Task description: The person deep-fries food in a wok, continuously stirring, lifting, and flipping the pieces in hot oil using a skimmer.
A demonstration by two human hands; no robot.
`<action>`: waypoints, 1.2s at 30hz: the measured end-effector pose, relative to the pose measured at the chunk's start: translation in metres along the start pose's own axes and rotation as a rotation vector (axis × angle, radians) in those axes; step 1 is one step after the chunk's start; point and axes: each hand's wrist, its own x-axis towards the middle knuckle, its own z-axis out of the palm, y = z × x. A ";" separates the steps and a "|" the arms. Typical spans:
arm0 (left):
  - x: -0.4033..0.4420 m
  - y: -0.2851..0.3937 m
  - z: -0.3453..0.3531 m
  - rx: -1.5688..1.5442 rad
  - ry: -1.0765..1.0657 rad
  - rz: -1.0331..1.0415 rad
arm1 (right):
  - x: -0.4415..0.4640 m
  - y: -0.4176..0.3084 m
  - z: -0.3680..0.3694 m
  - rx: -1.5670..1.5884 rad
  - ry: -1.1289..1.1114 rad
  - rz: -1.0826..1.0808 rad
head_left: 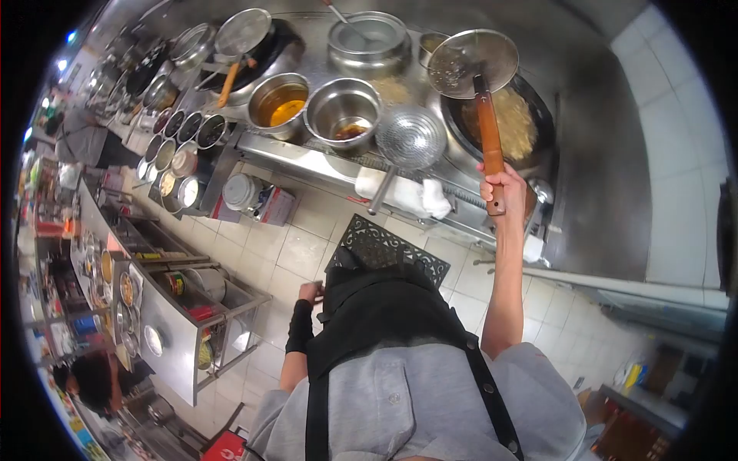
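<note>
My right hand (503, 190) is closed around the wooden handle of a wire-mesh skimmer (453, 67). Its round mesh head is raised over the far left rim of a wok (547, 138). Pale, bubbling contents (511, 123) fill the wok. By my left side, next to the black apron (377, 307), hangs my left hand (311, 293) with a black band on the wrist. Its fingers are small in view and partly hidden, so their grip is unclear.
A perforated ladle (411, 137) rests on the stove edge beside two steel pots (344, 115) (278, 106). Behind stands a lidded pot (369, 42). White cloths (403, 192) lie along the front rail. Seasoning containers (184, 131) and a steel counter (165, 330) are leftward. Other people (84, 134) are at far left.
</note>
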 end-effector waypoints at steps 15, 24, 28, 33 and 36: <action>-0.433 0.352 -0.097 -0.481 -0.987 1.861 | 0.123 0.127 0.103 -0.976 0.106 -0.536; -0.449 0.375 -0.082 -0.534 -1.216 1.965 | 0.035 0.068 0.132 -0.543 0.250 -0.198; -0.361 0.384 -0.103 0.128 -1.065 1.399 | 0.011 0.056 0.113 -0.462 0.334 -0.178; -0.171 0.268 -0.063 1.116 -0.503 0.799 | -0.013 0.035 0.085 -0.443 0.402 -0.203; -0.139 0.207 -0.052 0.894 -0.626 0.779 | -0.017 0.027 0.074 -0.490 0.462 -0.228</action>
